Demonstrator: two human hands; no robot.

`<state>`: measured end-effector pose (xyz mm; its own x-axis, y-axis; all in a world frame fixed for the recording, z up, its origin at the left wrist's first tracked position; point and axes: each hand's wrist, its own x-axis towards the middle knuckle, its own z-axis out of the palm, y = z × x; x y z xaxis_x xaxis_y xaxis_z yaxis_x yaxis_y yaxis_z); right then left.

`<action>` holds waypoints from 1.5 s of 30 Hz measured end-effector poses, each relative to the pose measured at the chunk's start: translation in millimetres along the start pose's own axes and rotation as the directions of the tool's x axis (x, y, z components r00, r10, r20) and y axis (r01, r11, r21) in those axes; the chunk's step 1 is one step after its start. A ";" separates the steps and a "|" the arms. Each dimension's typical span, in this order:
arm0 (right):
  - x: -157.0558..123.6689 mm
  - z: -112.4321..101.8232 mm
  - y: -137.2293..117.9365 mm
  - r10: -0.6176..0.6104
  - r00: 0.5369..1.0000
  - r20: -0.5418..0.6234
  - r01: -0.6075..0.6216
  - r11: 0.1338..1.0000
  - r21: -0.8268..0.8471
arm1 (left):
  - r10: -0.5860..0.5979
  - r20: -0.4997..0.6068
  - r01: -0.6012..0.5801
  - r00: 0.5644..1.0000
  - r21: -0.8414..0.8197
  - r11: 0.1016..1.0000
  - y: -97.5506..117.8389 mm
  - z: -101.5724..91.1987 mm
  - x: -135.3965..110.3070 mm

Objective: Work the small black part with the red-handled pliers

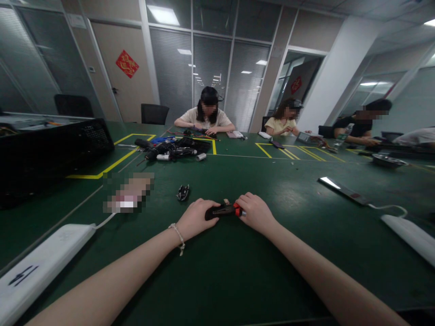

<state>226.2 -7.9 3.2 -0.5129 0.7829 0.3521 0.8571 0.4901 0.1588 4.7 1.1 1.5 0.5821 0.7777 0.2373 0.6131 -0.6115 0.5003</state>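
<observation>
My left hand (195, 218) and my right hand (255, 212) rest on the green table (238, 271) and both close on one small black tool with a red part (224, 210). The left fingers wrap its black end, the right fingers pinch the red end. A string bracelet hangs on my left wrist. A small black part (182, 192) lies on the table just beyond my left hand.
A white power strip (41, 265) lies at near left, another white one (409, 233) at right with a dark flat device (343, 191) beyond it. A black case (50, 149) stands at far left. A pile of black tools (173, 149) lies mid-table. Several people sit working at the far side.
</observation>
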 end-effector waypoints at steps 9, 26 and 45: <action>0.4 2.2 0.1 0.017 1.000 0.000 -0.017 1.000 0.018 | -0.037 0.033 0.037 0.999 -0.012 0.999 0.8 -2.0 -0.4; 0.6 0.1 0.9 -0.005 1.000 0.020 0.005 1.000 0.014 | -0.016 0.018 0.016 1.000 0.003 1.000 -1.4 0.6 1.0; 2.9 -2.1 4.4 0.021 0.999 0.046 -0.027 0.993 0.119 | -0.150 0.066 0.154 0.987 -0.061 0.986 -0.5 -3.6 2.9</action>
<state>228.5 -4.3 6.9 -0.4961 0.8099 0.3128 0.8587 0.5111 0.0385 4.2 4.2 5.0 0.5178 0.8491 0.1041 0.6612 -0.4745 0.5810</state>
